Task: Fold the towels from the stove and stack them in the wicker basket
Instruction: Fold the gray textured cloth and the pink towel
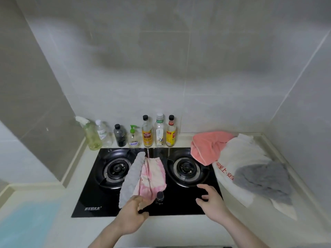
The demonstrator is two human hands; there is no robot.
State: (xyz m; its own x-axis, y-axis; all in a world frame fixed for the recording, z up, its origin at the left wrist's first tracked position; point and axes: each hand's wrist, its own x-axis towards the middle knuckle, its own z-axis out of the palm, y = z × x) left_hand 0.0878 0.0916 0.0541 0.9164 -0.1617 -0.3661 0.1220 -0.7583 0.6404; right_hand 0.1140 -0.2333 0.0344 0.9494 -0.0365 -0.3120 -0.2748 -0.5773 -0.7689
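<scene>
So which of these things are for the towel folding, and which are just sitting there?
For the job:
pink and white towel, gripped by the left hand
light grey towel
coral towel
white towel with red writing
dark grey towel
right hand, holding nothing

Just sitting there:
stove
row of bottles
blue cloth

The wicker basket isn't in view.

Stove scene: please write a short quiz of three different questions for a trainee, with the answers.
1. True or false: the left hand grips the pink-and-grey towel at its near end.
2. Which cloth lies on top of the white towel? A) grey cloth B) a blue cloth C) a green cloth
3. Fill in: the right hand hovers open over the black ____.

Key: 1 true; 2 A; 3 stove.
</scene>
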